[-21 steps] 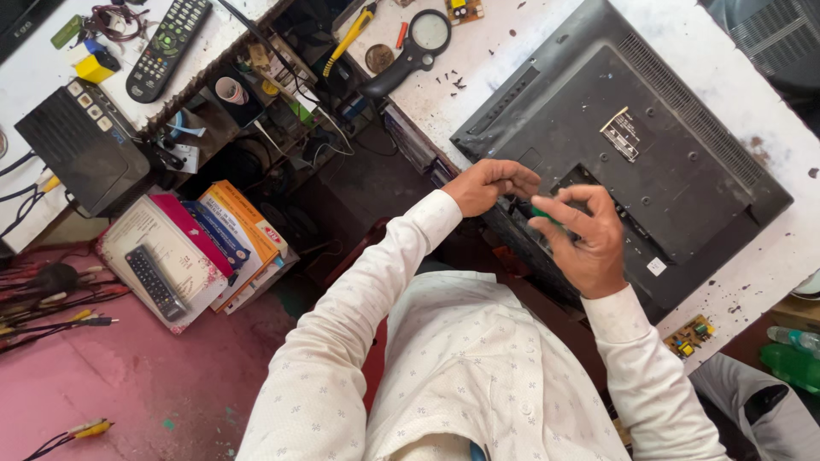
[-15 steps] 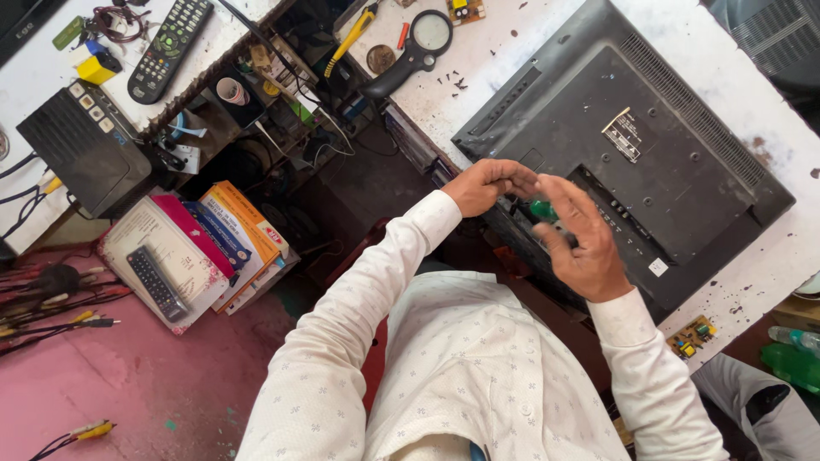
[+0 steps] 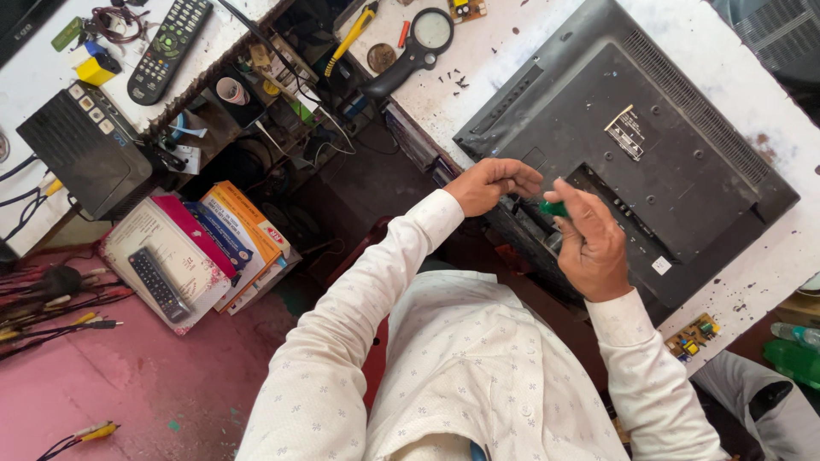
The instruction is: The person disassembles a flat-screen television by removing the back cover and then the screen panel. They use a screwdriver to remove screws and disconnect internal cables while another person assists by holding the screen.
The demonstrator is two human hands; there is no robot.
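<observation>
A black flat-screen set (image 3: 649, 145) lies face down on a white worktable (image 3: 512, 60), its back panel up. My right hand (image 3: 594, 243) is closed around a green-handled screwdriver (image 3: 553, 207) at the panel's near edge. My left hand (image 3: 494, 182) is curled just left of the tool, fingertips touching the panel's edge by the tool's tip. Whatever the fingertips pinch is hidden. White sleeves cover both arms.
A magnifying glass (image 3: 414, 47) and small screws (image 3: 453, 81) lie on the table's left part. A small circuit board (image 3: 694, 335) sits at the near edge. To the left: a black box (image 3: 81, 154), remote (image 3: 166, 47), boxes with another remote (image 3: 179, 256), cables (image 3: 51, 299).
My right hand has shifted slightly along the panel's edge with the screwdriver; my left hand stays by the tip. The set has not moved.
</observation>
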